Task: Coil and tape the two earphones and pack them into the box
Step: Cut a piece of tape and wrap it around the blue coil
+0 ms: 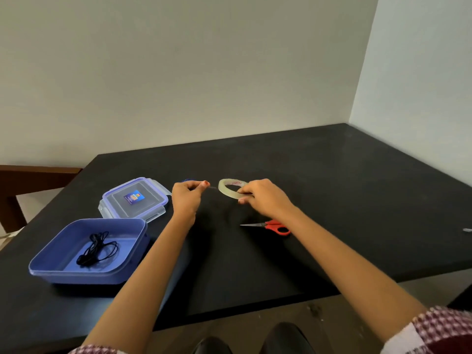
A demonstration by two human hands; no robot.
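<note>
My right hand [260,198] grips a clear tape roll [229,188] above the black table. My left hand [185,198] pinches the free end of the tape, and a short strip stretches between the hands. A blue earphone [187,180] peeks out just behind my left hand, mostly hidden. A coiled black earphone [98,247] lies inside the open blue box [51,261] at the near left.
The box's clear lid [134,198] with blue latches lies behind the box. Red-handled scissors [270,226] lie on the table [332,200] under my right forearm, blades pointing left. A wooden chair [25,180] stands at the far left. Walls close the back and right.
</note>
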